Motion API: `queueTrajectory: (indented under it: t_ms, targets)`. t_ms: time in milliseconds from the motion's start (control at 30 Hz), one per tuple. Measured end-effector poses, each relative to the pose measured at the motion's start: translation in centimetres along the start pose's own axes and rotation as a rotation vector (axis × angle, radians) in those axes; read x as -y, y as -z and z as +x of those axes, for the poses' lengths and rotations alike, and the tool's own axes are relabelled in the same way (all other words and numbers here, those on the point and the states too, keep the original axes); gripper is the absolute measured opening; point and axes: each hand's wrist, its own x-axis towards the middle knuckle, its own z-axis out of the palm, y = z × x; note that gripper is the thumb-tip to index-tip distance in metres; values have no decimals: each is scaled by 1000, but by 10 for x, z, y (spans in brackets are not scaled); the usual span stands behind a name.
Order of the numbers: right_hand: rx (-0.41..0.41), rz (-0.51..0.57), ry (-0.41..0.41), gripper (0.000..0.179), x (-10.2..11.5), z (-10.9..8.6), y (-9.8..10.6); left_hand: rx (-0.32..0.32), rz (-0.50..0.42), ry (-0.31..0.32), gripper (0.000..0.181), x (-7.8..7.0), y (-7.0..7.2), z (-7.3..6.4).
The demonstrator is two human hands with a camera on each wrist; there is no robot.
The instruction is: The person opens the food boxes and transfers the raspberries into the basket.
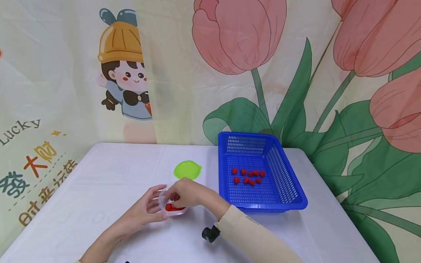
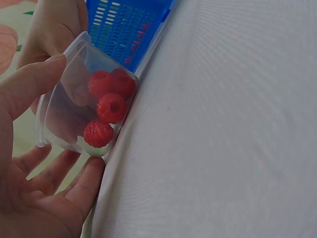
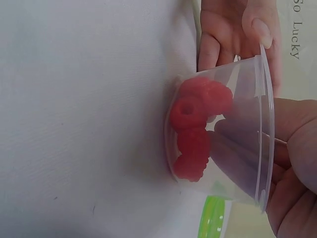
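Observation:
A clear plastic cup (image 1: 178,212) stands on the white-covered table with several raspberries (image 2: 111,107) at its bottom. My left hand (image 1: 146,208) holds the cup from the left side, thumb at the rim and fingertips against the opposite wall in the left wrist view. My right hand (image 1: 185,191) reaches down through the cup's mouth. In the right wrist view its fingers (image 3: 237,153) show through the wall, tips right at the raspberries; I cannot tell if they pinch one.
A blue plastic basket (image 1: 263,209) stands to the right, with several more raspberries (image 1: 246,180) spread on its floor. Behind the cup lies a bright green lid (image 1: 187,170). A printed cloth (image 1: 177,73) hangs behind the table.

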Motion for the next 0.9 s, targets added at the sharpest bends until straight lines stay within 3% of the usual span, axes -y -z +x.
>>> queueTrajectory:
  t_ms: [467,900]
  targets:
    - [5,-77,49,26,0,6,-5,0,14,2,95,1,1,0]
    - [18,-66,56,24,0,7,-5,3,13,1,95,0,1,1]
